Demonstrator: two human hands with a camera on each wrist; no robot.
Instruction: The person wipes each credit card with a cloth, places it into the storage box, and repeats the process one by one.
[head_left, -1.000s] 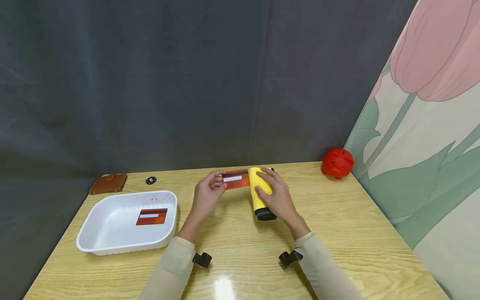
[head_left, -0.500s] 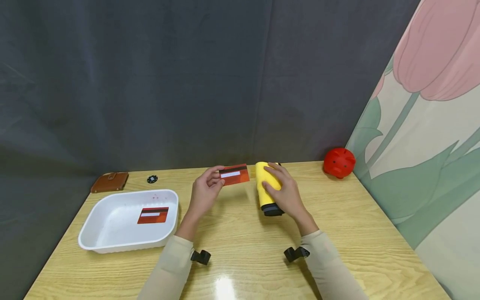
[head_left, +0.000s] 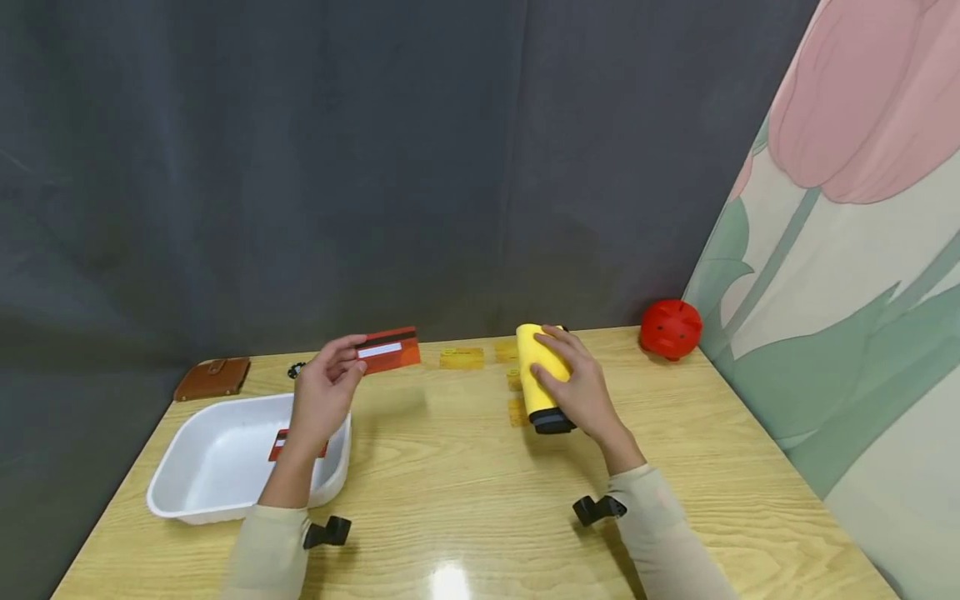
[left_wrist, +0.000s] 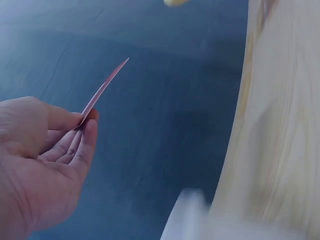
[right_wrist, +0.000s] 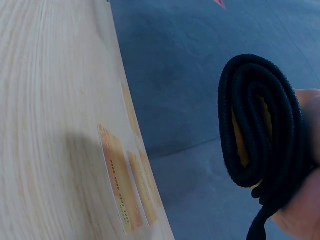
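Lower left, the tray holds a flat red card. Left of centre, my left fingers, just swung left, pinch the raised red card. Yellow cards lie mid-frame on the desk. Right of centre, my right fingers grip the yellow cloth, apparently done with that card.

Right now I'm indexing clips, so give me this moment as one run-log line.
left hand: pinches red card | right hand: grips rolled yellow cloth | white tray: second red card inside | table: yellow cards
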